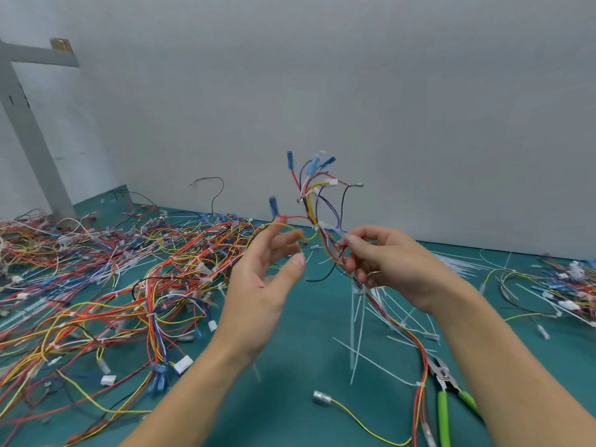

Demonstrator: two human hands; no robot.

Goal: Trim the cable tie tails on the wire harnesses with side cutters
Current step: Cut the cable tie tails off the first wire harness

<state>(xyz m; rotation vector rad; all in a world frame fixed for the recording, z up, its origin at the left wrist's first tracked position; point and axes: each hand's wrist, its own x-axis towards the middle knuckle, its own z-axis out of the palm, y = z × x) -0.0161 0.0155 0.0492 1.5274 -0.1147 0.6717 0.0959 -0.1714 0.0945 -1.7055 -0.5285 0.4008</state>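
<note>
The right hand [392, 264] pinches a wire harness [317, 206] upright above the green tabletop [290, 391], its blue connectors fanned at the top. The left hand [261, 279] hovers just beside it, fingers [283, 238] spread and relaxed. Green-handled side cutters [446, 393] lie near the right forearm. A heap of harnesses [106, 279] sprawls left, with white cable ties [358, 321] dangling below the held one.
</note>
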